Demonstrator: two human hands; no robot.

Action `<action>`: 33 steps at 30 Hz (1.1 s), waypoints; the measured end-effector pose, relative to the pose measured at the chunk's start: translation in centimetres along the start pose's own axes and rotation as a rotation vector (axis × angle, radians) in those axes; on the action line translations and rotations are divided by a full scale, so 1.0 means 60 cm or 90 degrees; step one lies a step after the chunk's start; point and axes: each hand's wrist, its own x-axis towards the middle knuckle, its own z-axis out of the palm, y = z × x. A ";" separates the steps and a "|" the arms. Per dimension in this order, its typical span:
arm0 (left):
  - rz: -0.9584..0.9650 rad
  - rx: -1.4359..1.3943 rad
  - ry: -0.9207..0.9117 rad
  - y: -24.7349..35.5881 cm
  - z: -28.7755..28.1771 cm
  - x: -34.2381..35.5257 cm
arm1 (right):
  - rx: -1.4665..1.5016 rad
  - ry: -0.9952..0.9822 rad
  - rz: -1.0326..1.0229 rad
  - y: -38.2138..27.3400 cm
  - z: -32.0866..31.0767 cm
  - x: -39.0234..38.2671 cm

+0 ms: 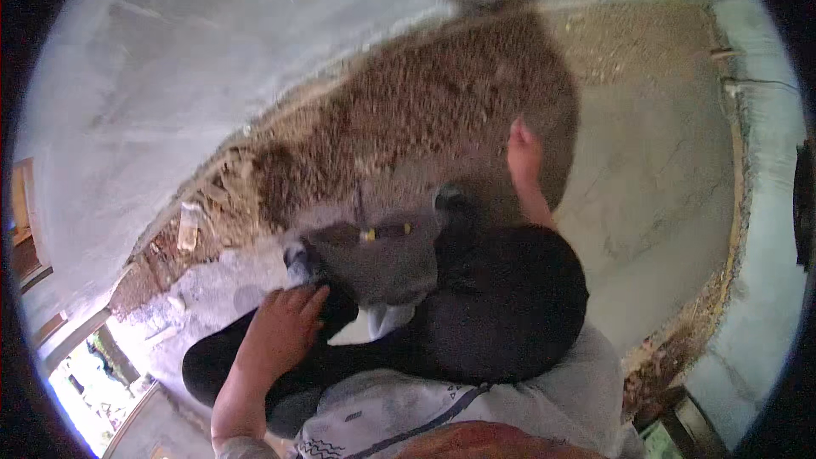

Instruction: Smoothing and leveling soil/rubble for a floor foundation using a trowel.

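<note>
My left hand (285, 323) rests on my left knee in dark trousers, its fingers spread and holding nothing. My right hand (524, 153) is stretched forward past my right knee, over the shadowed ground beside a strip of loose brown soil (408, 102). Its fingers look curled together; whatever they may hold is hidden and blurred. Between my feet lies a tool with a black and yellow handle (387, 232); its kind is unclear. Neither hand touches it.
A pale grey wall (187, 59) borders the soil strip on the far left. Smooth grey floor (654, 187) stretches to the right, up to another wall (769, 170). Rubble and a pale block (189, 226) lie at the left. A bright opening (93, 382) shows at lower left.
</note>
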 end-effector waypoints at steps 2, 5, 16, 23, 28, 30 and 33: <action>-0.047 0.002 0.044 0.011 -0.018 -0.016 | 0.235 0.022 -0.035 -0.054 -0.072 -0.047; -0.037 0.005 0.037 -0.002 -0.006 -0.010 | 0.587 0.104 -0.168 -0.033 -0.049 -0.018; 0.007 -0.006 0.063 -0.001 -0.005 0.001 | 0.444 0.043 -0.048 -0.084 -0.061 0.008; 0.065 0.011 0.057 0.002 -0.010 0.031 | -0.098 0.156 -0.244 0.097 0.090 0.044; 0.003 -0.023 0.049 -0.018 0.002 -0.002 | 0.261 0.037 -0.093 -0.093 0.005 -0.009; 0.001 -0.027 0.063 -0.024 0.008 -0.002 | 0.378 0.158 -0.233 -0.086 0.001 -0.012; -0.025 -0.016 0.028 -0.029 0.019 0.007 | 0.415 0.124 -0.246 0.003 0.058 -0.008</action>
